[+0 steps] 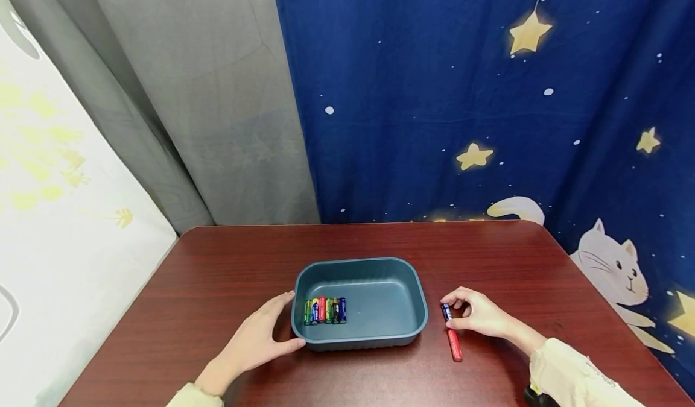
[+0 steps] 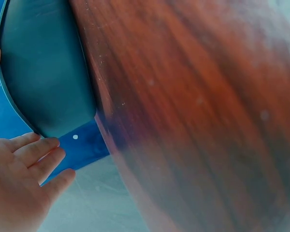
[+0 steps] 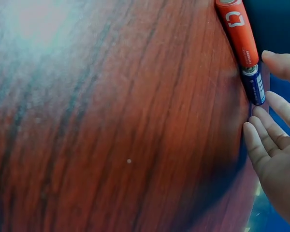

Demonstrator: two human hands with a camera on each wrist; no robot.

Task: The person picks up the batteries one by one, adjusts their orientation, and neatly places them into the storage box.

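A teal plastic bin [image 1: 374, 342] sits on the table, with a row of several small batteries [image 1: 328, 312] at the left of its floor. My left hand [image 1: 257, 337] is spread at the bin's left end, thumb and fingertips at its rim; the left wrist view shows fairly straight fingers [image 2: 38, 157] by the outer wall. Right of the bin, a blue battery [image 1: 447, 312] and a red battery [image 1: 454, 345] lie end to end. My right hand [image 1: 480, 315] pinches the blue battery lengthwise, index finger at its far end and thumb by the joint with the red one.
The dark red wooden table [image 1: 233, 262] extends around the bin. Behind it hang a grey curtain [image 1: 217, 105] and a blue curtain [image 1: 412, 93] with stars. A white printed panel [image 1: 70, 262] stands along the left side. A dark object [image 1: 539, 397] is by the right sleeve.
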